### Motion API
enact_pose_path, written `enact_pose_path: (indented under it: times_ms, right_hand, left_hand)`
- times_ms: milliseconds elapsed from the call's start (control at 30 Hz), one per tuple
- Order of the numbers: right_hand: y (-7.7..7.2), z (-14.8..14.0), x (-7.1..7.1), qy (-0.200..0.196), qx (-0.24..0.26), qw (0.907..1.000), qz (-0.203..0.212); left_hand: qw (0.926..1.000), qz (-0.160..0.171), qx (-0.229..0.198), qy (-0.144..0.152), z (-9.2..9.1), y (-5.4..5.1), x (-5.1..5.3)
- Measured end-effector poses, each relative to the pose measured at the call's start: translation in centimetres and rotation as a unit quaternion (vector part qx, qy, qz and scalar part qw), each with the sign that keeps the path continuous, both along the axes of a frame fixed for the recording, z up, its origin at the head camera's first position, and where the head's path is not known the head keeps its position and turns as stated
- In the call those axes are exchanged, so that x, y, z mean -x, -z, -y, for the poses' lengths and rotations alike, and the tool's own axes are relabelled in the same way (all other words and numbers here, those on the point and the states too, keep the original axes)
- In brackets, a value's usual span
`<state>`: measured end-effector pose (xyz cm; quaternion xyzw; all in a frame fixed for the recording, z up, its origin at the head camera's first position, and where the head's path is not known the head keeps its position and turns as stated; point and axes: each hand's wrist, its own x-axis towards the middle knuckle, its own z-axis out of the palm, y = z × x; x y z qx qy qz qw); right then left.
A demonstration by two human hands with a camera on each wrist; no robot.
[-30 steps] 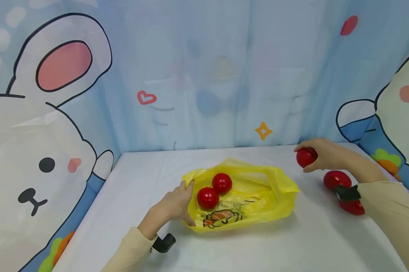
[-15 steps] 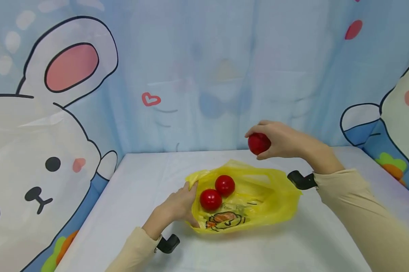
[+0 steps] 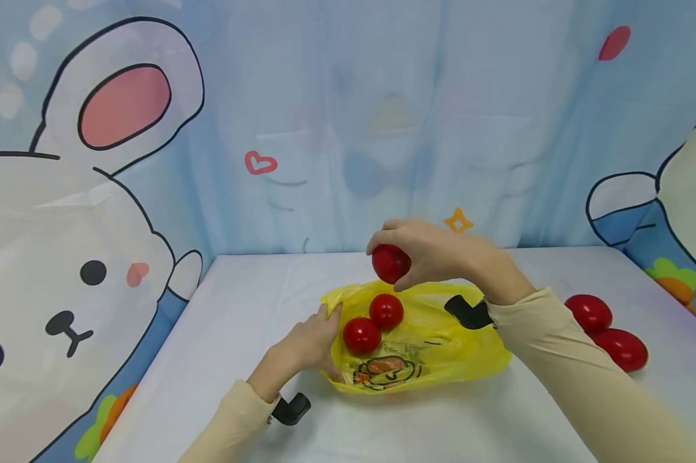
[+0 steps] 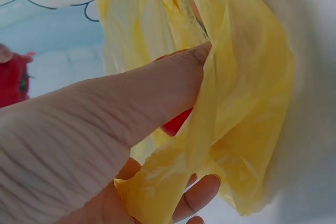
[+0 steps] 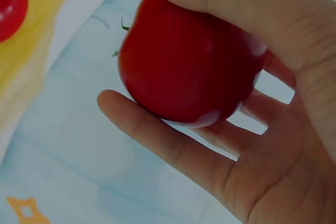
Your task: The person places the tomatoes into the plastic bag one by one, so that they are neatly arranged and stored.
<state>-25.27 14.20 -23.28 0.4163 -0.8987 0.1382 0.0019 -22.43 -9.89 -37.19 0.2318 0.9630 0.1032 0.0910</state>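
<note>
My right hand (image 3: 431, 254) grips a red tomato (image 5: 191, 61) between thumb and fingers, above the far rim of a yellow plastic bag (image 3: 452, 357). Bits of green stem show on this tomato in the right wrist view. With its mouth toward me, the bag lies on the table and bears a printed picture. My left hand (image 3: 307, 344) holds the bag's left edge; in the left wrist view the thumb (image 4: 157, 90) reaches inside and other fingers show behind the yellow film (image 4: 247, 87). Inside sit two tomatoes, a nearer one (image 3: 362, 336) and a farther one (image 3: 386, 311).
Two more tomatoes, one farther back (image 3: 589, 312) and one nearer (image 3: 622, 349), lie at the table's right, partly behind the right sleeve (image 3: 562, 347). A blue cartoon curtain (image 3: 324, 128) hangs behind the white table (image 3: 255, 283).
My right hand has carried its tomato from the table's right side leftward to above the bag. The left hand has stayed at the bag's edge, and the two tomatoes inside have not shifted.
</note>
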Motion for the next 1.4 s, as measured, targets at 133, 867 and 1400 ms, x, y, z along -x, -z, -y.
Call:
enact_pose_path:
  times_ms: [133, 867, 1400]
  right_hand:
    - [2.3, 0.4, 0.4, -0.019, -0.021, 0.9991, 0.033]
    - [12.5, 1.5, 1.0, 0.024, -0.148, 0.9737, 0.172]
    - [12.8, 1.5, 0.2, 0.026, -0.131, 0.9791, 0.154]
  left_hand:
    - [1.0, 0.005, 0.001, -0.006, 0.0, 0.1, 0.2]
    - [0.9999, 0.011, -0.003, -0.013, 0.1, 0.0, 0.0]
    - [0.9995, 0.021, -0.013, -0.019, 0.0, 0.2, 0.0]
